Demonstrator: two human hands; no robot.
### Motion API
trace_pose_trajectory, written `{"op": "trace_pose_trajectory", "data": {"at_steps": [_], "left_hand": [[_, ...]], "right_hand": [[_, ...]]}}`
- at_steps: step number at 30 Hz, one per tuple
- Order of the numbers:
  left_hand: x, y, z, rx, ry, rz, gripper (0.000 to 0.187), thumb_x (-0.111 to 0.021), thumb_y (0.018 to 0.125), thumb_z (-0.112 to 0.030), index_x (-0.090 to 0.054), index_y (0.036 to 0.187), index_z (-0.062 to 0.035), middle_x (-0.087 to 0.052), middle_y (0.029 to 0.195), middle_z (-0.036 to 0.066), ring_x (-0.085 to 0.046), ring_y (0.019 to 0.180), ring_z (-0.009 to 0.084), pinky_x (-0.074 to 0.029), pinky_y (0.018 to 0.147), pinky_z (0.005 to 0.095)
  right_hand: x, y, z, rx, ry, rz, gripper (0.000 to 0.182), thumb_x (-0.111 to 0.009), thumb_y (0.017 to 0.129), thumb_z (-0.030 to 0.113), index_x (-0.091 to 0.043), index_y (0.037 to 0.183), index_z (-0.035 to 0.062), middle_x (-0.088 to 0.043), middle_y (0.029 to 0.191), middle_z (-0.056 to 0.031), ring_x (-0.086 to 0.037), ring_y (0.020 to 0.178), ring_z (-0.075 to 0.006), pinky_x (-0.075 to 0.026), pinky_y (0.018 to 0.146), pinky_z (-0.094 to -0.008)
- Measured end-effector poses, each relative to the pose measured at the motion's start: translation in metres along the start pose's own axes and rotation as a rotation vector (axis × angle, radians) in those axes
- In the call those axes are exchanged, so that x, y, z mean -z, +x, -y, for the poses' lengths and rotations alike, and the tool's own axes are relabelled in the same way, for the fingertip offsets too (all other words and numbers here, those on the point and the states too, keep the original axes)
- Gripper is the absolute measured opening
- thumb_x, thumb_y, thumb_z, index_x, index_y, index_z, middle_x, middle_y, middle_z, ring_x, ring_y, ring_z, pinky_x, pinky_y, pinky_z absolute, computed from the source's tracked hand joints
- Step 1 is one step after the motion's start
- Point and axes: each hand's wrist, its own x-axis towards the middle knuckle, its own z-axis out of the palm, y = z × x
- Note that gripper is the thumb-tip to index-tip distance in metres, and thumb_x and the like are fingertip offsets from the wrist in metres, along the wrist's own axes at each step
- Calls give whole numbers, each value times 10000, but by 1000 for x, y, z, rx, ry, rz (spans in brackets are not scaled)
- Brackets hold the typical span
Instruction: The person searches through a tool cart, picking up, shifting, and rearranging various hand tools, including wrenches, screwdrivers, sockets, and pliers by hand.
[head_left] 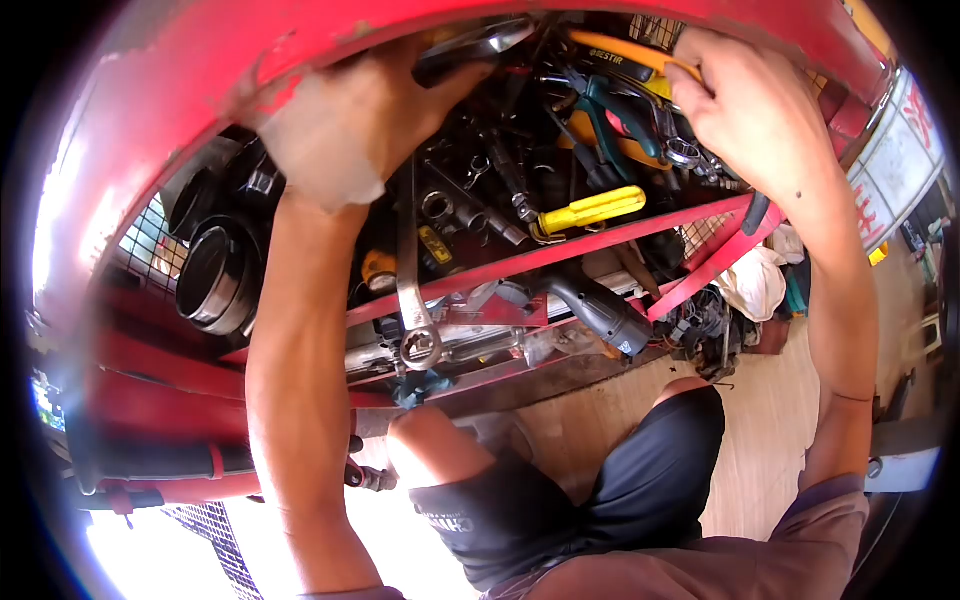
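Observation:
My left hand (395, 105) reaches into the red tool rack, its thumb and fingers closed round a shiny dark metallic thing (475, 52) whose kind I cannot make out. A pale, blurred patch covers the wrist. At the upper right my right hand (745, 95) has curled fingers on a long orange-yellow bar-shaped tool (620, 50). Below it lie dark green-handled pliers (603, 118) and a ring spanner (682, 152). Between my hands are a yellow-handled screwdriver (595, 210), several sockets (438, 205) and a large combination spanner (420, 343) hanging over the shelf edge.
The rack's red metal bar (560, 260) crosses in front. Black cylindrical parts (215, 280) stand at left. A black tool with a thick grip (600, 312) lies on the lower shelf. White cloth (755, 280) and tangled wires (700, 325) sit at right, above the wooden-patterned floor (760, 430).

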Motion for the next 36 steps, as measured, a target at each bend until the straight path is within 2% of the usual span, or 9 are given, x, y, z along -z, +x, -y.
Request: {"op": "trace_pose_trajectory", "data": {"at_steps": [3,9,15,16,18,20,26,31,36], "left_hand": [[-5,-6,13,-36,217,6,448,-925,704,-533,-742,797,-135,-695,680,-45,-671,545,179,-533,516,309],[-6,-10,15,-52,237,-4,460,-932,704,-521,-720,773,-118,-679,661,-40,-658,528,186,-534,508,323],[-3,-7,8,-40,218,4,457,-949,694,-500,-716,744,-110,-671,632,-32,-643,505,156,-518,492,308],[-5,-7,10,-43,195,-7,440,-948,687,-490,-733,770,-115,-670,633,-38,-645,513,163,-525,505,316],[-9,-10,14,-46,150,-25,414,-946,674,-470,-766,821,-127,-668,633,-49,-649,531,175,-538,532,333],[-9,-10,13,-31,177,-13,425,-949,672,-472,-760,814,-119,-674,647,-46,-649,532,174,-538,538,324],[-8,-12,13,-15,238,28,441,-943,699,-507,-747,789,-123,-673,638,-47,-633,503,132,-504,497,295],[-9,-8,13,-28,222,4,457,-938,700,-537,-730,761,-134,-663,623,-52,-617,480,126,-486,471,301],[-9,-12,16,45,246,31,474,-937,691,-539,-698,712,-131,-648,607,-32,-612,473,163,-493,479,324]], "right_hand": [[-12,-10,-15,-64,-75,-161,237,-624,985,303,-695,1043,85,-704,832,-204,-697,834,-428,-537,761,-541],[-12,-14,-31,-131,-150,-143,238,-628,989,318,-708,1091,118,-728,878,-191,-701,863,-430,-547,764,-530],[-10,-6,-30,-52,90,0,223,-659,976,249,-682,1109,71,-708,878,-215,-680,830,-437,-523,758,-516],[-8,-7,-24,-101,119,21,201,-688,951,177,-685,1093,35,-707,922,-193,-685,883,-395,-536,802,-483],[5,-3,-20,-182,47,232,259,-636,984,217,-684,1102,-9,-706,1004,-179,-685,964,-357,-545,881,-466],[13,-6,-8,-156,21,262,316,-609,1007,250,-685,1122,-34,-705,1061,-175,-686,1027,-341,-549,937,-450],[-1,-11,-2,455,206,-10,300,-649,959,240,-683,1038,-48,-712,1011,-215,-691,1021,-369,-558,928,-453],[-24,4,23,553,175,63,179,-699,923,97,-690,1081,13,-686,979,-152,-681,982,-342,-548,869,-444],[-62,44,46,609,20,40,301,-662,857,-11,-684,1156,22,-675,1060,-146,-672,1095,-329,-550,947,-443]]}}
